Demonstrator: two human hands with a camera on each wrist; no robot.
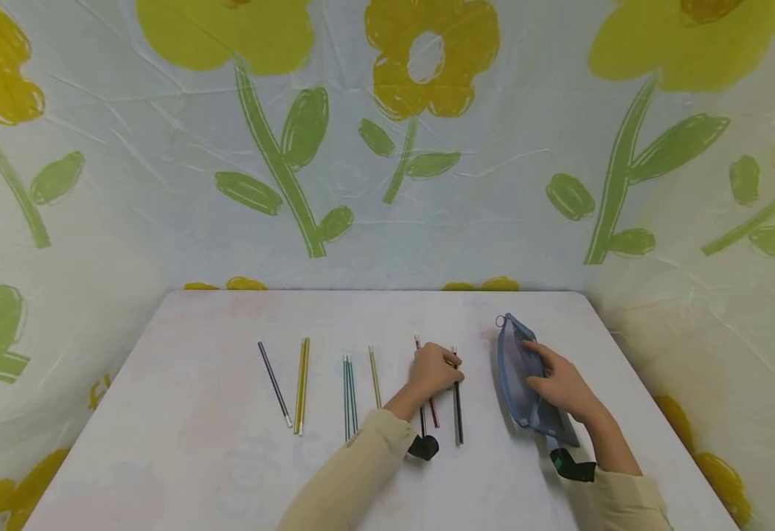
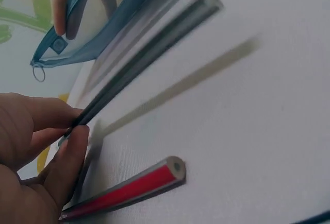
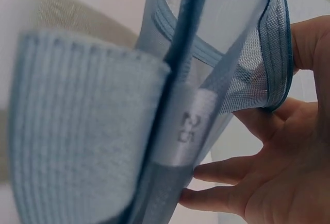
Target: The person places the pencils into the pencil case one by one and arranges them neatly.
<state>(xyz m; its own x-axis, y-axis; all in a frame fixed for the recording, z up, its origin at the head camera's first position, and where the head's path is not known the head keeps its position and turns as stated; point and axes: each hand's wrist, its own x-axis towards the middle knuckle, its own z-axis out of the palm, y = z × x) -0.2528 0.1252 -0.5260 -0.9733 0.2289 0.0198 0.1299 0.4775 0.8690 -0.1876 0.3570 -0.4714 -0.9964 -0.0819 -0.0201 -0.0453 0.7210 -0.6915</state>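
Note:
My left hand [image 1: 435, 371] pinches a dark pencil [image 1: 458, 413] between thumb and fingertips near its far end. In the left wrist view that pencil [image 2: 149, 59] is tilted, its near end raised over its shadow. Beside it lies a red-and-black striped pencil [image 2: 129, 188], partly hidden by the hand in the head view. On the right, my right hand [image 1: 562, 380] grips a blue mesh zip pouch [image 1: 508, 369] by its side. The right wrist view shows the pouch's mesh [image 3: 252, 74] gaping at the top, with fingers against its outside.
Left of the hands lie a dark pencil [image 1: 274, 383], two yellow pencils [image 1: 301, 387], two teal pencils [image 1: 350, 391] and an olive-yellow pencil [image 1: 375, 376], on a white table [image 1: 195, 442]. A flowered cloth [image 1: 467, 221] hangs behind the table and along its sides.

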